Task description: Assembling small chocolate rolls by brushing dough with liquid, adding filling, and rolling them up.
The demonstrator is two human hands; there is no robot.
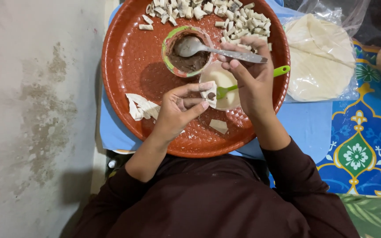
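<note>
Pinched in the left hand (177, 110) at frame centre is a dough piece (210, 94); the right hand (253, 75) grips a green fork (248, 81) above the red tray (124, 57).

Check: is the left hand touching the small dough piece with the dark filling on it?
Touching. The head view shows the left hand pinching the dough piece between thumb and fingers, with no gap, over the small white bowl.

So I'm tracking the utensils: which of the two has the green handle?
The small fork in the right hand, over the white bowl. The metal spoon in the brown filling cup is plain silver.
</note>
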